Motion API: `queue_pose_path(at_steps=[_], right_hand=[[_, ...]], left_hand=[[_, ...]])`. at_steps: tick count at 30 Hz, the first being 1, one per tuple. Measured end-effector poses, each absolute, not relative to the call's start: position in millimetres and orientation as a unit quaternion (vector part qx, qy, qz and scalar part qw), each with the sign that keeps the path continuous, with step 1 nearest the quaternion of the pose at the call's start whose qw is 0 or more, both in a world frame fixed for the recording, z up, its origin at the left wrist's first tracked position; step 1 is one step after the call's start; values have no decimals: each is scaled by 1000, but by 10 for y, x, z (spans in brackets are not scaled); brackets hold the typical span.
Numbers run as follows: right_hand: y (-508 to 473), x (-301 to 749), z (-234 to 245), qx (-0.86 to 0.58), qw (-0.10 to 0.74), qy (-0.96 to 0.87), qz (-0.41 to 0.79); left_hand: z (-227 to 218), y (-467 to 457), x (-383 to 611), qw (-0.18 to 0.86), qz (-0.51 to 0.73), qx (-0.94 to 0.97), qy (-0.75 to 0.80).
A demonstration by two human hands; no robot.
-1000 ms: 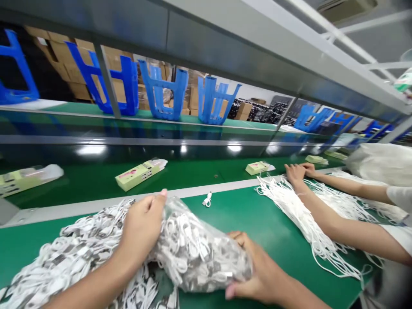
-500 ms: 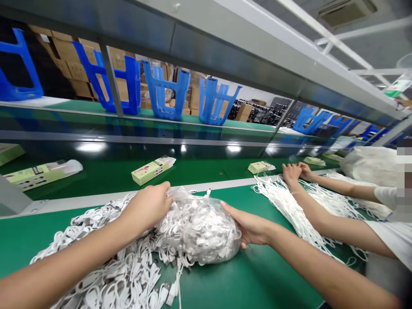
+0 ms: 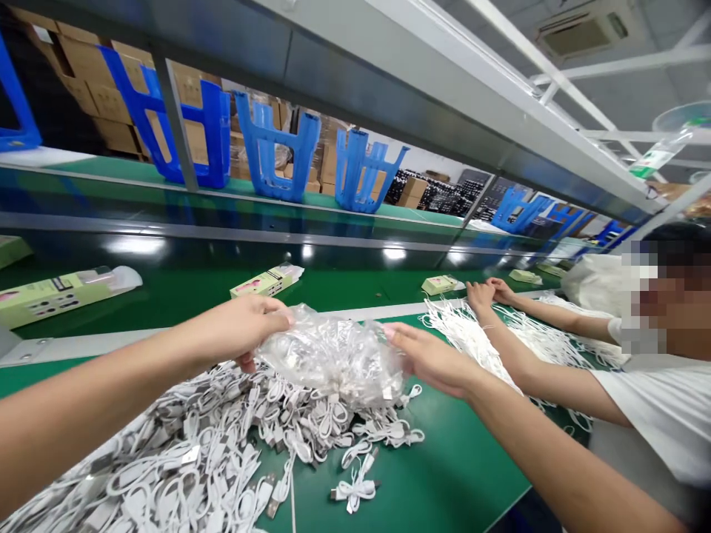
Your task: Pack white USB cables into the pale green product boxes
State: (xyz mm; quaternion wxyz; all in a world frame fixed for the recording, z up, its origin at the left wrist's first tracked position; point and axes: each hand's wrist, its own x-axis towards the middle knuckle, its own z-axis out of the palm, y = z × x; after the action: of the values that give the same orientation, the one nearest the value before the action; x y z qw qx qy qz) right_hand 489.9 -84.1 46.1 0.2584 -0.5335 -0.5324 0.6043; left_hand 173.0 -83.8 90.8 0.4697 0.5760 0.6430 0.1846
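Watching remotely, I log left hand (image 3: 252, 322) pinching one end of the clear bag (image 3: 338, 355), right hand (image 3: 436, 357) gripping the other, over heaped white cables (image 3: 194, 455).

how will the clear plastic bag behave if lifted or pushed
Probably floppy: the clear plastic bag is crumpled and creased. Likely light for its size, since it looks largely collapsed. Perhaps slippery, given its glossy film.

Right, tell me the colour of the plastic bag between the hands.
The plastic bag is clear and colourless; the head view shows it best.
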Motion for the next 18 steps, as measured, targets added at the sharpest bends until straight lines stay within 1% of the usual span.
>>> queue_pose_path(at_steps=[2,3,8,10,14,16,18], right_hand=[[-808,4883,430,-522,293,-496,628],[-793,4878,436,-525,310,-492,621],[-717,4838,609,-535,362,-570,507],[-679,4826,665,-527,373,-575,502],[-611,4880,656,-561,392,-546,484],[-598,4933,629,-574,346,-532,518],[-597,4981,623,-574,267,-519,575]], left_hand=[[847,-880,1727,476,189,582,631],[830,-900,1728,472,195,585,630],[793,-926,1790,419,195,614,640],[772,-923,1832,438,207,605,632],[698,-921,1850,493,239,560,622],[661,-921,1831,500,244,547,626],[633,-925,1819,496,247,544,630]])
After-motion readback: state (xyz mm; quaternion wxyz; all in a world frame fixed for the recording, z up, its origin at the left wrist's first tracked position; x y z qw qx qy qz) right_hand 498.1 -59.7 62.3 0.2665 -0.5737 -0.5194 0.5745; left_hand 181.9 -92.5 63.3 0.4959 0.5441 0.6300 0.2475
